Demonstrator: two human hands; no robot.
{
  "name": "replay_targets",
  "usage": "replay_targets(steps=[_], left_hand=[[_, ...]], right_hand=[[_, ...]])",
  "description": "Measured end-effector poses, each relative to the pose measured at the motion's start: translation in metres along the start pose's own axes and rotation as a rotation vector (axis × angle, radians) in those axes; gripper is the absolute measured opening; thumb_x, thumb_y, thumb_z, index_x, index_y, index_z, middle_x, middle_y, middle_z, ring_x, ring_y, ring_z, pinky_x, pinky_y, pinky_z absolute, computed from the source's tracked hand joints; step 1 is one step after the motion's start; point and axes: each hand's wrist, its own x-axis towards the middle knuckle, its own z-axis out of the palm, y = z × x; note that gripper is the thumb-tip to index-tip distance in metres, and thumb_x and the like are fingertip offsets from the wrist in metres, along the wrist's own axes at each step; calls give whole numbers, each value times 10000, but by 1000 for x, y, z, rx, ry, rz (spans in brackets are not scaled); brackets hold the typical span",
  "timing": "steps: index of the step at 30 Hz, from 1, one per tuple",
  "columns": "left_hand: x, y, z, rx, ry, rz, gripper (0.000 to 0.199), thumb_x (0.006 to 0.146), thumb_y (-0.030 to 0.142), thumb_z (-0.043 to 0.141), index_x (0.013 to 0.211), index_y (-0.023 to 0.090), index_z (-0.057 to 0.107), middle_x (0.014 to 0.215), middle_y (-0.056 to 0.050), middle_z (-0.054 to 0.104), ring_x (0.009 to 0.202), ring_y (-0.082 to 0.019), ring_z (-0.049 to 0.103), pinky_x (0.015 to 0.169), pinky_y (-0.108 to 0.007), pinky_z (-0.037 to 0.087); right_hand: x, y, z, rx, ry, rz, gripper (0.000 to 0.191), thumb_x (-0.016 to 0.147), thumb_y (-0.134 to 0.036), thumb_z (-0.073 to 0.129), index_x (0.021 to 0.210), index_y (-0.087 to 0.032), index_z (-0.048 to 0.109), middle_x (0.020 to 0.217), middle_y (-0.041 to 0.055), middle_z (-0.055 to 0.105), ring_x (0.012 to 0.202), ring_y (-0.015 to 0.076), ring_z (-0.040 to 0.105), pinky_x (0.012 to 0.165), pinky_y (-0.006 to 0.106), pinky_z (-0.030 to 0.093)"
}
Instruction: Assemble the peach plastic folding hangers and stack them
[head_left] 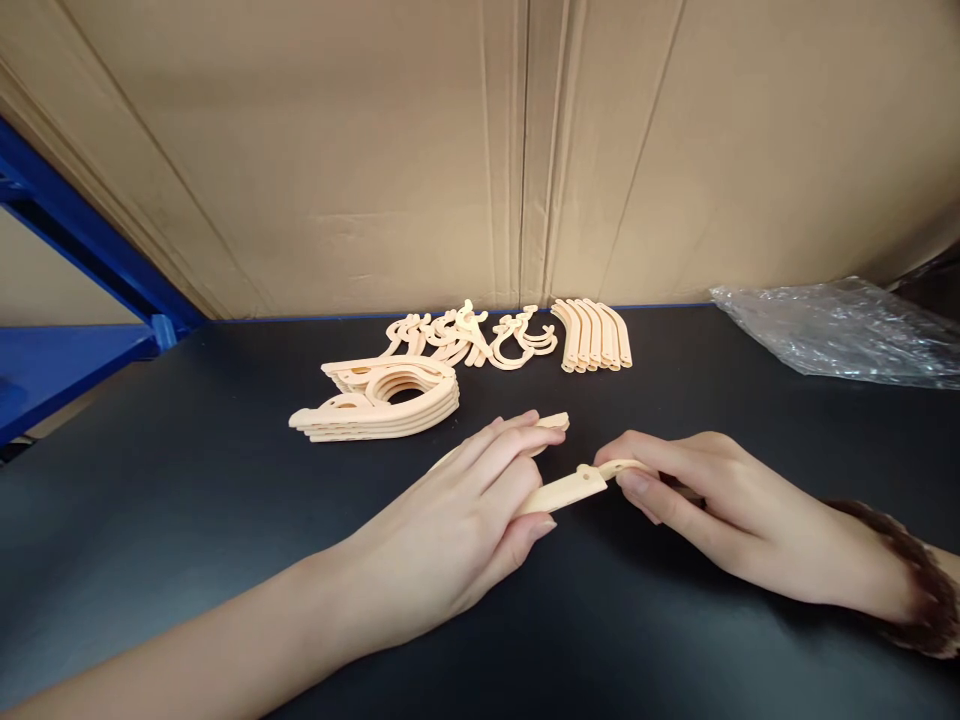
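Low over the black table, my left hand (480, 500) is closed round cream plastic hanger arms (566, 490). One arm points right from between thumb and forefinger, with a small hole near its end. Another cream end (555, 421) sticks out past the fingertips; whether both are joined under the hand is hidden. My right hand (697, 490) pinches a thin curved cream piece (619, 466), which looks like a hanger hook. Its tip meets the end of the arm. Most of that piece is covered by the fingers.
Behind my left hand lies a stack of folded cream hangers (420, 415). Farther back are a pile of loose hooks (512, 350) and a row of hanger arms (592, 335). A clear plastic bag (832, 330) rests at back right, before a cardboard wall (337, 150). Blue shelving (82, 240) stands left.
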Motion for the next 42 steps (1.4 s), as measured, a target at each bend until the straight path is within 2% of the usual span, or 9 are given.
replay_targets(steps=[6,12,17,24,29,34,36,42], left_hand=[[-2,-1,1,1,-47,13,246,1066,323,351,1022,158,528,1460,-139,459,1455,-252,310,1212,-416,311],[-2,1,0,0,-38,-2,221,1069,284,338,1024,164,518,1469,-134,442,1453,-224,312,1220,-393,292],[-1,3,-1,24,-36,-7,215,1072,255,320,1054,150,507,1443,-157,469,1465,-208,286,1230,-392,265],[-3,-3,-1,33,-46,-11,188,1068,258,340,1064,159,500,1483,-151,421,1465,-213,278,1222,-387,279],[-3,-2,1,12,-40,6,208,1069,258,328,1026,166,510,1493,-137,412,1470,-222,270,1229,-393,264],[-3,-3,1,15,-57,23,217,1065,252,339,997,157,523,1472,-157,445,1471,-225,277,1233,-398,252],[-3,-4,1,14,-61,23,220,1063,258,342,1012,153,529,1476,-166,446,1471,-242,279,1223,-417,276],[-3,-4,0,-12,-62,24,191,1050,259,375,1004,162,533,1465,-171,477,1442,-291,342,1180,-490,344]], right_hand=[[-2,-1,1,-65,121,-64,175,1048,-246,417,1034,-201,586,719,-70,522,544,59,465,549,190,362],[-4,1,0,-47,83,-119,141,1027,-209,459,1033,-206,600,711,-68,537,563,59,489,573,183,376],[-4,3,2,-53,148,-189,138,1021,-179,461,1044,-216,592,730,-65,538,573,62,488,576,180,378],[-4,7,3,-30,48,-146,166,1050,-234,387,1059,-195,548,821,-24,552,629,90,527,587,213,407],[-3,5,2,39,26,-90,217,1050,-279,401,1110,-229,603,917,-17,674,771,111,642,713,216,472],[-3,3,0,37,6,-101,309,1053,-308,373,1116,-255,671,929,-8,713,816,137,683,736,224,511],[-4,3,0,-13,12,-117,327,1054,-326,368,1153,-271,674,934,-5,725,814,144,692,715,223,519],[-4,3,0,-100,3,-148,362,1060,-347,349,1050,-221,689,777,5,649,657,134,632,612,231,484]])
